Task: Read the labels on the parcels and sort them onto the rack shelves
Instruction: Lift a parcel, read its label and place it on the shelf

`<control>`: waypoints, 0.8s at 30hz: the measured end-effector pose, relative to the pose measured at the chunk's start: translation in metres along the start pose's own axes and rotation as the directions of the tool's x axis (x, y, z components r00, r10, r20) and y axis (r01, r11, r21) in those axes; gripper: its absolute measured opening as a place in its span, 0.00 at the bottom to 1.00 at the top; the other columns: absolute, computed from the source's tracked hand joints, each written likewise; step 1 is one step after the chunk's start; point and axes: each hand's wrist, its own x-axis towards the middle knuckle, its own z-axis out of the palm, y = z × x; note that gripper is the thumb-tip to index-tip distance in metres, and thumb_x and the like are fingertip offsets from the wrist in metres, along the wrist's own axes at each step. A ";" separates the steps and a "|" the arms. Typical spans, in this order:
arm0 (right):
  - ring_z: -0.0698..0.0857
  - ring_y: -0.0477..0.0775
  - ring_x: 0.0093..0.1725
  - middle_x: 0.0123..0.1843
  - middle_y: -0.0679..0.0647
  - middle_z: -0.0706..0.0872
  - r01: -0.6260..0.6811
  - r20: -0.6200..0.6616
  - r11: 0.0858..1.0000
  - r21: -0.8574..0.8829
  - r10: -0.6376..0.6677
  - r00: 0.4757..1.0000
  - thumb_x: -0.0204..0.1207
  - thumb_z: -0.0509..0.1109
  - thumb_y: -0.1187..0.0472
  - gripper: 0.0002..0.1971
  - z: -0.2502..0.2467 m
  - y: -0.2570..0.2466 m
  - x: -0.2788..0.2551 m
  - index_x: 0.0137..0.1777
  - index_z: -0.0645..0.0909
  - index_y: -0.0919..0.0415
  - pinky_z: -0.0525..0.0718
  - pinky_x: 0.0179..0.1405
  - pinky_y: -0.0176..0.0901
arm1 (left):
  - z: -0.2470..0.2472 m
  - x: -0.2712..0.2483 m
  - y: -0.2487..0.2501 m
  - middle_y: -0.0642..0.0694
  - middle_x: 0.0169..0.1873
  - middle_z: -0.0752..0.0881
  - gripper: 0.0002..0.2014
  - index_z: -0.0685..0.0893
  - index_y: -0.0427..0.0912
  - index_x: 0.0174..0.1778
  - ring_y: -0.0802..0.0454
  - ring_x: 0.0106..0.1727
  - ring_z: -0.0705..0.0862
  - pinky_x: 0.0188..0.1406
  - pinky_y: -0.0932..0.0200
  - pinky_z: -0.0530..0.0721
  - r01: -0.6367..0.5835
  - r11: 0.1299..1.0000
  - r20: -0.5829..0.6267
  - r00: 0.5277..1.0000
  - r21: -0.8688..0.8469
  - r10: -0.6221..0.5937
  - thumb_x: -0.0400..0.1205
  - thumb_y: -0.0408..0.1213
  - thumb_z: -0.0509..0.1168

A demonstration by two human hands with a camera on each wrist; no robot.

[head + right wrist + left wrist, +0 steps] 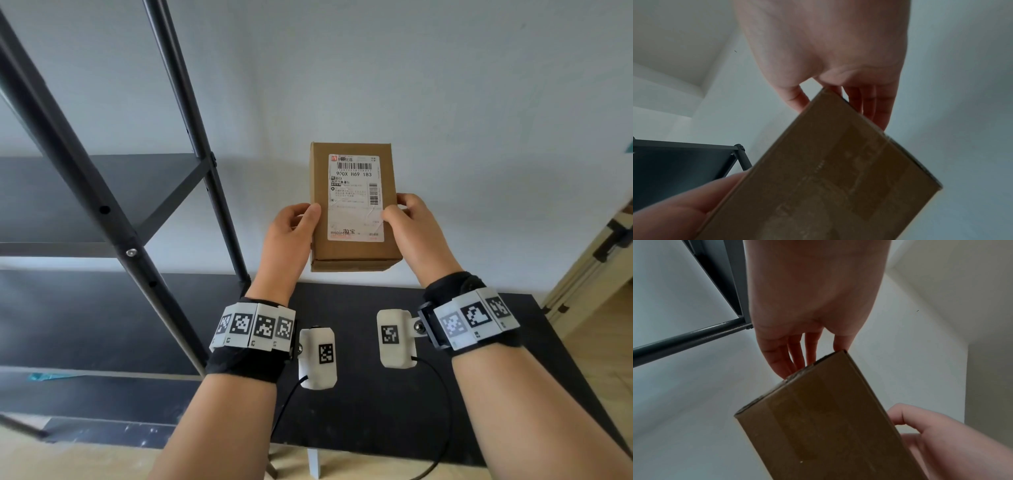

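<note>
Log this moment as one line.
step: reading label | box: held up by left hand, right hand | rack: left

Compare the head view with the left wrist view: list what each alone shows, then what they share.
Head only: the shipping label reading 900X H69 183, the black table, the wrist trackers.
Left wrist only: the box's plain taped underside, with the left fingers behind it.
Both: the cardboard box held between left hand and right hand, beside the black rack.
</note>
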 end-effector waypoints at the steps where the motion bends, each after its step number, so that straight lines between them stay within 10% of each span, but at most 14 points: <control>1: 0.87 0.44 0.52 0.53 0.42 0.87 0.000 0.005 1.000 0.002 0.000 1.000 0.81 0.60 0.56 0.20 0.000 0.000 -0.001 0.72 0.74 0.53 0.87 0.50 0.47 | 0.000 -0.001 0.000 0.50 0.57 0.89 0.18 0.82 0.45 0.69 0.54 0.59 0.88 0.59 0.54 0.87 0.001 1.000 -0.001 1.000 0.011 -0.001 0.87 0.49 0.61; 11: 0.84 0.38 0.46 0.53 0.46 0.88 0.046 0.108 0.996 -0.081 -0.037 0.993 0.83 0.57 0.58 0.13 0.021 0.004 -0.018 0.59 0.82 0.58 0.78 0.25 0.24 | -0.021 -0.025 -0.014 0.49 0.61 0.86 0.18 0.78 0.45 0.73 0.52 0.63 0.84 0.52 0.63 0.84 0.078 0.995 0.018 0.997 0.056 -0.079 0.89 0.46 0.58; 24: 0.82 0.42 0.40 0.44 0.50 0.83 -0.025 0.034 0.994 -0.105 0.029 0.999 0.84 0.59 0.51 0.12 0.086 -0.010 -0.111 0.56 0.72 0.61 0.77 0.33 0.37 | -0.116 -0.103 -0.035 0.50 0.59 0.88 0.18 0.81 0.46 0.71 0.52 0.61 0.87 0.65 0.48 0.86 0.159 0.982 0.042 0.986 0.102 -0.164 0.88 0.49 0.59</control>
